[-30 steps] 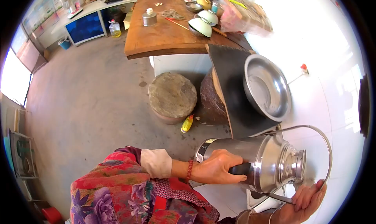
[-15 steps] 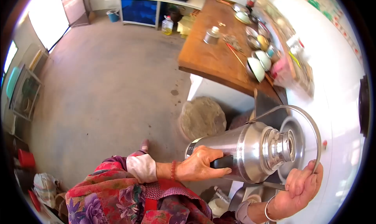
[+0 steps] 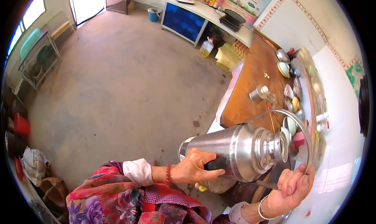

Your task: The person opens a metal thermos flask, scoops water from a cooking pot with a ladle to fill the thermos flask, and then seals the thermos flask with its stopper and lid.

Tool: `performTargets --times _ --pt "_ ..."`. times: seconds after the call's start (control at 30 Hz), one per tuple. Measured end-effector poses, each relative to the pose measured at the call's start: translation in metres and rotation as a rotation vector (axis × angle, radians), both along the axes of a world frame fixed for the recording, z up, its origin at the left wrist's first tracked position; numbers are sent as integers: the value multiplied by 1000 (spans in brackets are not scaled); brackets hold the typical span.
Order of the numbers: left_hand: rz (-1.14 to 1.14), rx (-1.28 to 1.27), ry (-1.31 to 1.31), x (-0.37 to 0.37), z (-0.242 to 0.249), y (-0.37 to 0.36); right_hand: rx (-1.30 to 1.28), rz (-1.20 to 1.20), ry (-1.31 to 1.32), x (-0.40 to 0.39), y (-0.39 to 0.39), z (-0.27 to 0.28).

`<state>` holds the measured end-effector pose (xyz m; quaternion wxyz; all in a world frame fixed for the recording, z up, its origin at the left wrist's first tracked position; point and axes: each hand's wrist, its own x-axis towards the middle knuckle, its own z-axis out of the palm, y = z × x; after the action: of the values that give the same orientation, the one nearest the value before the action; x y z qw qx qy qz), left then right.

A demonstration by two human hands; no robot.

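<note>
A large steel thermos flask (image 3: 243, 149) lies tilted on its side in front of me, its uncapped neck pointing right. My left hand (image 3: 196, 165), with a red bead bracelet at the wrist, is closed round the black side handle (image 3: 217, 163). My right hand (image 3: 293, 188), wearing a silver bangle, grips the thin metal carrying handle (image 3: 310, 141) that arches over the neck. Behind the flask is the near end of a wooden table (image 3: 243, 94). Part of a round stone-like block (image 3: 219, 185) shows below the flask; the rest is hidden.
On the table stand a small metal bottle (image 3: 258, 94) and several bowls (image 3: 290, 125) along the right wall. A white counter (image 3: 211, 14) with a black pan (image 3: 234, 17) is at the back. An oil jug (image 3: 206, 47) stands on the floor, and a red bucket (image 3: 21, 124) at far left.
My view has swung left and up, so the table and counter appear farther right and lower. Both hands keep their hold on the flask, which has moved along with me.
</note>
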<state>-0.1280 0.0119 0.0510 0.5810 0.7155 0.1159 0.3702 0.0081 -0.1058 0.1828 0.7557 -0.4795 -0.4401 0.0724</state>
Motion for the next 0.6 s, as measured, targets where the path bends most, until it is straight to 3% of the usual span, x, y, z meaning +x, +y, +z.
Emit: performTargets --times 0.17,0.23,0.6 --pt "116 10 -15 0 0 65 14 86 -15 4 85 3" --pt "171 35 19 1 0 87 38 -64 43 -1 116 4" --pt "503 42 60 -7 -7 236 -54 428 -21 20 309 2"
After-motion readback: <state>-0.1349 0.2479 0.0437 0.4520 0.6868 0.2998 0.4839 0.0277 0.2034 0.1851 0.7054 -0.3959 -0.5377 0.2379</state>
